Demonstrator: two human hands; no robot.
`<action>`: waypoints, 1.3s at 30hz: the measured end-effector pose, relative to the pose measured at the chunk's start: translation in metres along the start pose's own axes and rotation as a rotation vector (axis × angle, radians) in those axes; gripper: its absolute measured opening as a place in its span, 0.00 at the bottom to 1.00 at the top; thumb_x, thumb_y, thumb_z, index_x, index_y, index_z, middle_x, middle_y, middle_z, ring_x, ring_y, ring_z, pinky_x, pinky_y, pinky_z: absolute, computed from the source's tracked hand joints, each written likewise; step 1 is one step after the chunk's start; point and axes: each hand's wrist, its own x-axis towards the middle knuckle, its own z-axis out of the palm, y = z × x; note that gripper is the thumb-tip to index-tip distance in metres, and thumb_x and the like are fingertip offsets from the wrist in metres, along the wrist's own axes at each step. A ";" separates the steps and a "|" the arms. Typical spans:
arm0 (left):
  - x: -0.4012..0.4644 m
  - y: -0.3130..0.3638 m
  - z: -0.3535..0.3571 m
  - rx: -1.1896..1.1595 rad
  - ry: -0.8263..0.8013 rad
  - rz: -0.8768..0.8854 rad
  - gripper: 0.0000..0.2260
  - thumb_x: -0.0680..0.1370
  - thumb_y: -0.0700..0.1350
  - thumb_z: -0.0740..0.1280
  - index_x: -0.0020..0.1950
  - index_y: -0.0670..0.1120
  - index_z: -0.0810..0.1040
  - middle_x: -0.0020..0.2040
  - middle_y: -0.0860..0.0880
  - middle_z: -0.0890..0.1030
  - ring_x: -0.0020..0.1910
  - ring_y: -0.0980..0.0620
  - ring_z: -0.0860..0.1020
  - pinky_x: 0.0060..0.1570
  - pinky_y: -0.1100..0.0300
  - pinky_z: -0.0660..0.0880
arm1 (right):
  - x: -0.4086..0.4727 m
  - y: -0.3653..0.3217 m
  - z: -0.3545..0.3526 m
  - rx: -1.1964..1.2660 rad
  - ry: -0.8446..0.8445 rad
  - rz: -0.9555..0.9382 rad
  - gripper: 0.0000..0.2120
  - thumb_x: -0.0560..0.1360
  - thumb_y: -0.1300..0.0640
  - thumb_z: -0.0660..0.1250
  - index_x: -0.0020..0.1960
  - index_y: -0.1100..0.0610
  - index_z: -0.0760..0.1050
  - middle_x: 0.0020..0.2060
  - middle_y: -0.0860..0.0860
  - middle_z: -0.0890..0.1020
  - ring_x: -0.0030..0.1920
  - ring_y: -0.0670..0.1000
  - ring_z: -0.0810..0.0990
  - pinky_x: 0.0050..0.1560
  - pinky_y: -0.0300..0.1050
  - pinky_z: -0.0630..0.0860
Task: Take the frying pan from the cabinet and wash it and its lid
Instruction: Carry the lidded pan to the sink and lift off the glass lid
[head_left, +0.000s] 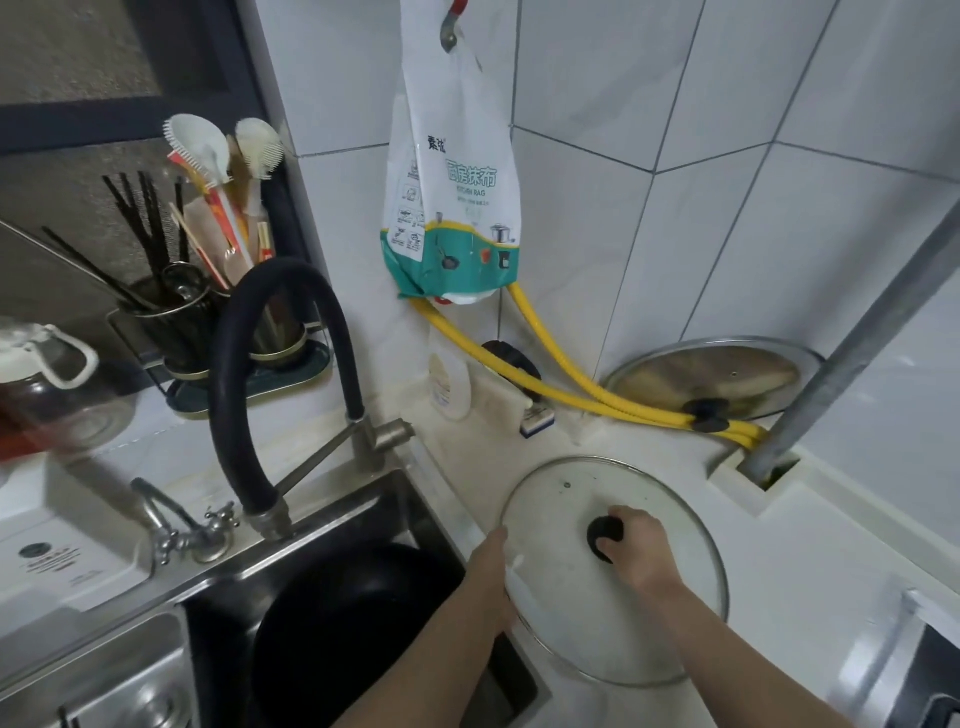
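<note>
Two bare forearms are reaching in from the near edge. Right hand (636, 545) fingers are curling round the black knob of the round glass lid (613, 569), which is lying on the white table (810, 561) beside the steel sink (363, 514). Left hand (488, 577) fingers are lying straight against the lid's left rim. Inside the sink the black frying pan (353, 618) is sitting. White wall tiles (727, 156) are backing the table's far corner.
</note>
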 end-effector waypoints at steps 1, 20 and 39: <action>0.016 -0.005 0.000 0.022 0.004 -0.002 0.21 0.76 0.52 0.68 0.64 0.40 0.77 0.54 0.40 0.82 0.53 0.40 0.80 0.52 0.46 0.80 | 0.001 0.001 0.001 -0.002 0.005 -0.003 0.15 0.71 0.65 0.68 0.57 0.65 0.76 0.53 0.61 0.81 0.56 0.59 0.77 0.56 0.48 0.73; -0.012 0.013 -0.016 0.103 0.006 0.007 0.24 0.79 0.52 0.64 0.72 0.42 0.68 0.62 0.41 0.76 0.52 0.46 0.73 0.59 0.50 0.71 | 0.004 -0.010 0.016 -0.060 -0.033 -0.067 0.21 0.72 0.62 0.68 0.65 0.62 0.73 0.59 0.60 0.78 0.60 0.58 0.76 0.61 0.46 0.70; 0.008 0.041 -0.027 0.089 0.066 0.085 0.18 0.80 0.50 0.63 0.66 0.42 0.72 0.53 0.42 0.78 0.39 0.50 0.73 0.51 0.55 0.71 | 0.031 -0.038 0.029 -0.144 -0.125 -0.088 0.23 0.74 0.59 0.66 0.67 0.59 0.69 0.61 0.58 0.76 0.62 0.58 0.73 0.62 0.47 0.70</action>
